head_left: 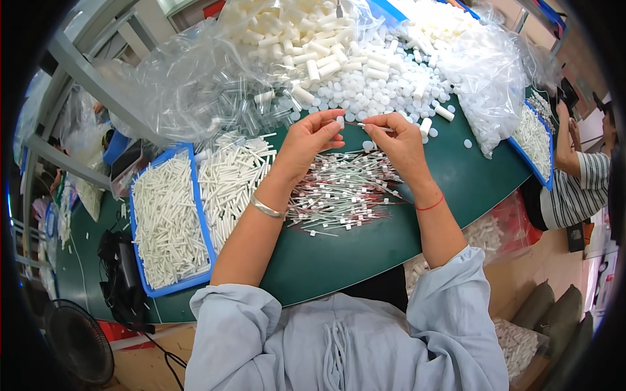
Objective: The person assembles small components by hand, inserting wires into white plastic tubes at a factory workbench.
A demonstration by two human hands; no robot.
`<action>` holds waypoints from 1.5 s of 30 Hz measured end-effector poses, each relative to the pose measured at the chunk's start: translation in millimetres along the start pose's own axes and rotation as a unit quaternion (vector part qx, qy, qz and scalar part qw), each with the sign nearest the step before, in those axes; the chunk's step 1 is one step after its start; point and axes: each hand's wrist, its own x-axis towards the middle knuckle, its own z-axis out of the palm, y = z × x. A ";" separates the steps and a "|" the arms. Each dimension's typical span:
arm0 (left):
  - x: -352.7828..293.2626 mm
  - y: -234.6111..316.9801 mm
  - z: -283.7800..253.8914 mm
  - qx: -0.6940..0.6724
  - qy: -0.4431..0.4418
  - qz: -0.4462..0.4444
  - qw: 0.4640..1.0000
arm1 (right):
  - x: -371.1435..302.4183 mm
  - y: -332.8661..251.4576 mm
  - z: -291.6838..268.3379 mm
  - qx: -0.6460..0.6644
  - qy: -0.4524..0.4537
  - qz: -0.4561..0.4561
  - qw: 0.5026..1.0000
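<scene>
Above the middle of the green table, my left hand [312,138] pinches a small white plastic piece [340,122] between thumb and fingertips. Facing it, my right hand [399,140] is closed in a pinch on a thin red wire lead [351,123] with a small pale end. The lead spans the short gap between my hands; how it meets the white piece is too small to tell. Beneath them lies a heap of wire leads [342,189] in red and pale grey-green with little white connectors. A pile of white tubes [231,173] lies by my left forearm.
A blue tray [212,244] of thin white tubes stands left. Translucent round caps [385,91], white cylinders [313,68] and clear tubes [244,111] cover the table's far side. A filled plastic bag [486,98] and another blue tray [549,176] lie right, near a person in stripes [577,195].
</scene>
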 end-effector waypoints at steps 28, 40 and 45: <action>-2.6 -4.9 1.8 -0.053 -0.034 -0.068 0.996 | -1.5 3.6 8.7 -0.083 -0.003 -0.143 0.986; -5.1 -10.1 11.7 -0.017 0.035 -0.029 0.999 | 0.7 5.6 4.0 -0.174 -0.037 -0.197 0.964; -11.1 -7.0 21.0 0.076 0.063 0.043 0.994 | -1.2 4.8 5.1 -0.135 -0.051 -0.142 0.979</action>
